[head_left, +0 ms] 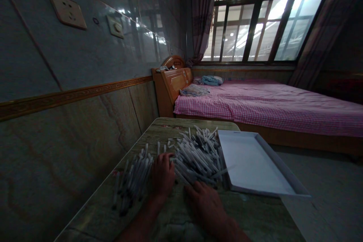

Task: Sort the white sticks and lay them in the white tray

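Observation:
A big heap of thin white pen-like tubes (198,155) lies on a marbled table (176,219). A second, flatter bunch of tubes (133,177) lies to its left. My left hand (163,174) rests palm down between the two piles, fingers curled at the edge of the heap. My right hand (205,202) lies on the table at the near side of the heap, fingertips touching the closest tubes. Whether either hand holds a tube is hidden in the dim light.
A shallow white tray (255,166) sits at the table's right, overhanging the edge. A tiled wall with a socket (68,10) runs along the left. Beyond the table stands a bed with a pink checked sheet (269,102) under a window.

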`<state>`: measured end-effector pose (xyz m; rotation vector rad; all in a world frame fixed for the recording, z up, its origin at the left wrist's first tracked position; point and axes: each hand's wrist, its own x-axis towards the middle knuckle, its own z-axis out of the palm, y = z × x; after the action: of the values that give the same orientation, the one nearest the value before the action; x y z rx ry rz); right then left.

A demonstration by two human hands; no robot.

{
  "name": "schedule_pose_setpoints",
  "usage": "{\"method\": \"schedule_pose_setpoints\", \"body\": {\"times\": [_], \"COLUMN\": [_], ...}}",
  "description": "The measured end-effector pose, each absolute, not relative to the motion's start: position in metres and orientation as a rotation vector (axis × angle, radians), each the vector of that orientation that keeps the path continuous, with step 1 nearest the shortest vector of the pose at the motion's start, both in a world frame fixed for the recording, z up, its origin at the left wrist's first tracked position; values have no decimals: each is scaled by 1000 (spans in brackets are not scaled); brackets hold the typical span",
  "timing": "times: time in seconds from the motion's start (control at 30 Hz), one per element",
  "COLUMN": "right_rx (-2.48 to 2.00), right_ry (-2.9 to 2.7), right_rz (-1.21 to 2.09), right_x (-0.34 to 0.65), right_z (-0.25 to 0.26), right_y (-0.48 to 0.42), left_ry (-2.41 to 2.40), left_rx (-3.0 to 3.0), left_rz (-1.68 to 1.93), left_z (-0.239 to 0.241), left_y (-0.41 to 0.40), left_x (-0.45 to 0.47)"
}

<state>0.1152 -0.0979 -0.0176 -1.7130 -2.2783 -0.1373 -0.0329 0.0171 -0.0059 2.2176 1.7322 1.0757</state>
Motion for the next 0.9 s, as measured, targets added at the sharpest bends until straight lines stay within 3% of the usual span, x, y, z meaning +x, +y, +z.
{"method": "schedule_pose_setpoints", "body": {"times": [0.2,0.4,0.57,0.9], "right_rx": [-1699,-1465,-1531,-1522], "right_ry": [-2254,-2313,-2247,-2175], "right_rz": [-131,-46,44,93], "right_x": [120,107,103,107], "right_z": [-18,-11,-14,-20], "right_y": [-102,-110,-108,-104], "left_ry": [1933,1893,1839,1670], "left_rx": [2359,2399,2381,1969], "left_rz": [618,464,475,865], "left_z": [-3,-5,-4,-19], "left_y": [21,24,22,37], "left_x": [-39,-40,-43,-49]}}
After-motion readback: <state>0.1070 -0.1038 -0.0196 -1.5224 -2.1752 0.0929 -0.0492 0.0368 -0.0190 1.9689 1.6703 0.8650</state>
